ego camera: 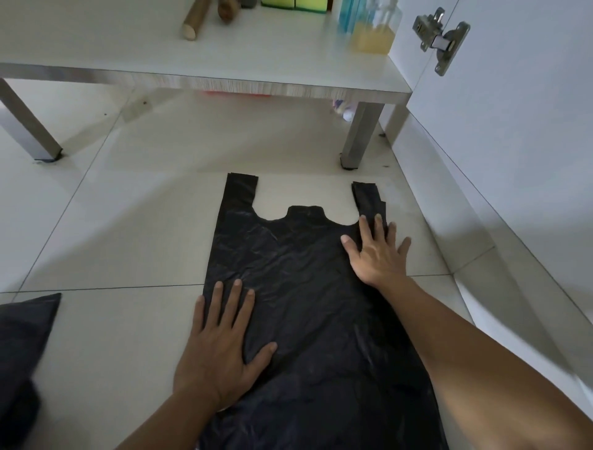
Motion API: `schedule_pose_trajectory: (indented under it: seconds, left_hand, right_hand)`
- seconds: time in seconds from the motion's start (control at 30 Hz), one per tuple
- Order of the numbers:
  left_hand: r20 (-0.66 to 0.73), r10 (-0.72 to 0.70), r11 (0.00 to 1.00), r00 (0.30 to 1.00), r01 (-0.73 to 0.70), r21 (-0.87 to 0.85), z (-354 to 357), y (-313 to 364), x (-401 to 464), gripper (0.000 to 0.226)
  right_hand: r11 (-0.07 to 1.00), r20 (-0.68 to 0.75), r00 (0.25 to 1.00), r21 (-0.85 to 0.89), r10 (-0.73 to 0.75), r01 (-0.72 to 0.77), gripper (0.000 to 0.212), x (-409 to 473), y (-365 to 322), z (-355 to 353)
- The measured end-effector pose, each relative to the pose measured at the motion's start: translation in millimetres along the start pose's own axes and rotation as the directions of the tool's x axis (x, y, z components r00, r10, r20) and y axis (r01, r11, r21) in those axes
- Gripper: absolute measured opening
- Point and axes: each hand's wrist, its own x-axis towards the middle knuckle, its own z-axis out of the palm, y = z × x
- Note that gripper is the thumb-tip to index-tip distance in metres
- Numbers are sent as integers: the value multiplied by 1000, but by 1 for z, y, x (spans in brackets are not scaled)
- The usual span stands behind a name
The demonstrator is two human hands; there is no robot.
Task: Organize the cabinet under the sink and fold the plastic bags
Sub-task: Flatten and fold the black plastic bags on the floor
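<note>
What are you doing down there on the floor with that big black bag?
A person is flattening a black plastic bag on the tiled floor, in front of the open cabinet's shelf. The left hand presses its near left edge and the right hand presses near the right handle, both with straight fingers. The bag lies spread out, handles pointing away, not yet folded.

This is a home kitchen, seen from floor level in front of an open cupboard. Ahead of both grips, pale glossy floor tiles (134,231) with thin dark joints run under a white cabinet shelf raised on square metal legs (354,141). The shelf holds household cleaning supplies: yellow-green sponges (293,4), a clear bottle of yellow liquid (373,37) and a blue bottle (348,14). Beyond the right grip, a white cabinet door (513,106) stands open and shows its steel concealed hinge (440,40).
</note>
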Motion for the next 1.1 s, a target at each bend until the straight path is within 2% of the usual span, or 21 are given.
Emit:
schedule_pose_trajectory:
  seconds: [0.1,0.2,0.37,0.5,0.6,0.67,0.8,0.93,1.1]
  left_hand:
    - [-10,-3,1000,1000,3,-14,-1,1,1,83]
    - [-1,-16,1000,1000,16,-11,-4,1,1,79]
    - [42,-45,997,998,42,66,-10,4,-1,78]
    - [91,-55,992,994,44,120,-22,11,-4,85]
    - [138,-81,993,987,67,102,-36,20,-12,81]
    - [112,-74,996,991,67,65,-43,26,-27,81]
    - [135,3,999,991,-10,52,-35,35,-84,86]
    - [177,-68,997,982,59,55,-18,28,-117,89]
    - [171,-89,995,981,82,49,-12,28,-137,89]
  right_hand:
    - [998,-122,993,70,10,-1,75,-29,-12,-8]
    - [989,-186,975,64,-120,134,70,-82,-21,5]
    - [985,-20,987,-70,-159,158,73,-141,-13,39]
    - [982,-39,987,-112,-159,154,76,-157,-6,35]
    - [981,-62,984,-108,-168,160,75,-184,-6,28]
    - [971,-73,975,-139,-208,197,75,-207,-5,31]
    - [968,15,981,-165,-192,191,80,-239,8,44]
    - [970,62,983,-164,-170,178,80,-255,22,51]
    - [959,103,976,-192,-192,208,82,-275,37,54]
